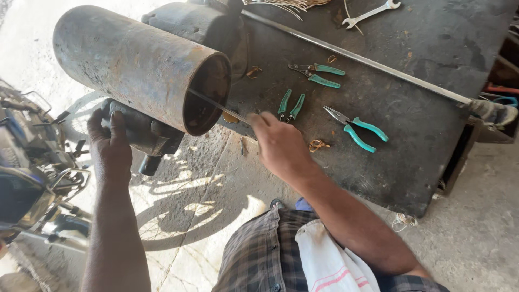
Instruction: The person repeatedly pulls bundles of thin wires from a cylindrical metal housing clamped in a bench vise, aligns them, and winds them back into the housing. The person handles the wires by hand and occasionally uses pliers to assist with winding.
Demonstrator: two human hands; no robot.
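1. Nearest the camera are a checked shirt and a white cloth with pink stripes (324, 259), above pale, cracked concrete floor (216, 200) in hard sunlight; a spoked wheel's shadow falls across it.
2. The left hand (111, 143) is wrapped around the dark, greasy metal housing (143, 130) under the cylinder, fingers curled onto it.
3. The right hand (278, 143) is closed in a narrow pinch on a thin steel rod (216, 104), whose far end runs into the cylinder's open mouth.
4. The rusty grey steel cylinder (135, 62) lies tilted, open end toward the person, at the left edge of the bench.
5. The dark, stained metal workbench (389, 157) carries three green-handled pliers: one pair (290, 105) just beside the right hand, one (357, 128) further right, one (319, 74) behind.
6. A long steel bar (357, 59) crosses the bench diagonally; a silver open-ended spanner (373, 12) lies near the far edge.
7. A parked motorcycle (32, 162) stands at the left.
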